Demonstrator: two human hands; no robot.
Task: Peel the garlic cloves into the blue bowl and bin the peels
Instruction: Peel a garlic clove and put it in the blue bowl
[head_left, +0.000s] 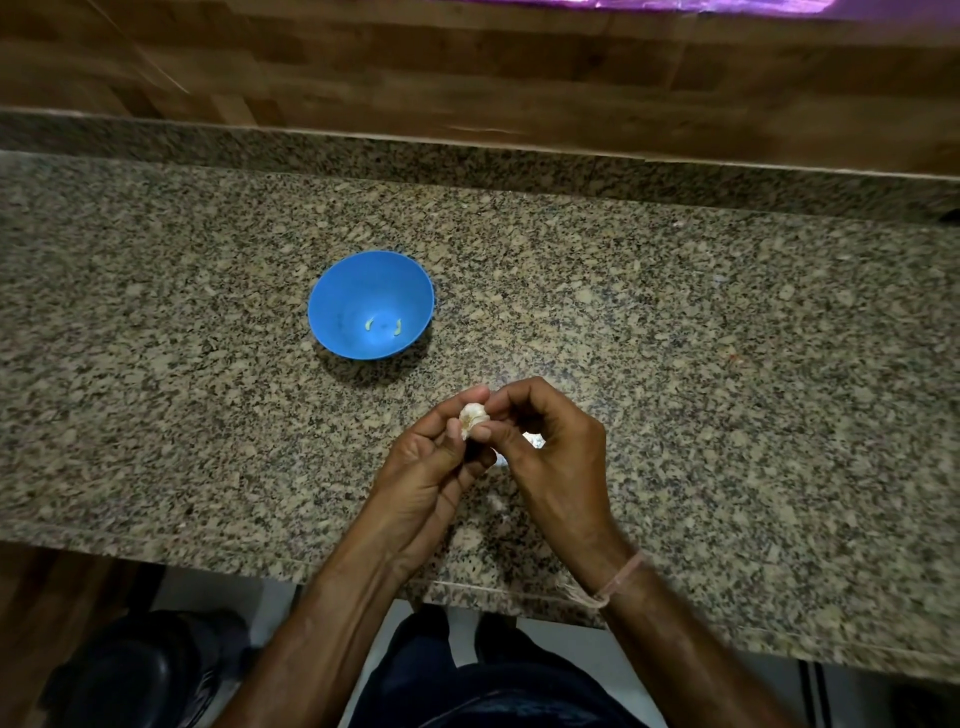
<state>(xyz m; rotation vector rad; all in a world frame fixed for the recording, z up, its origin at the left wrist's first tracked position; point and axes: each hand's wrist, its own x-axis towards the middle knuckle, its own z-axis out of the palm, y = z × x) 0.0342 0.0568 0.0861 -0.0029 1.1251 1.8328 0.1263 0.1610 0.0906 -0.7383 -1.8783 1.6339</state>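
Note:
A blue bowl (332, 291) stands on the speckled granite counter (727, 364) and holds two small pale peeled cloves (383, 326). In front of the bowl, both hands meet over the counter around a whitish piece of garlic (471, 417). My left hand (434, 467) cradles it from the left, fingers curled round it. My right hand (550, 452) pinches it from the right with thumb and forefinger. White bits of peel (534, 439) show on the counter just below my right hand, partly hidden by it.
A wooden wall (467, 67) rises behind the counter's raised granite back edge. The counter's front edge runs below my wrists, with a dark object (135, 670) on the floor at lower left. A thread band circles my right wrist.

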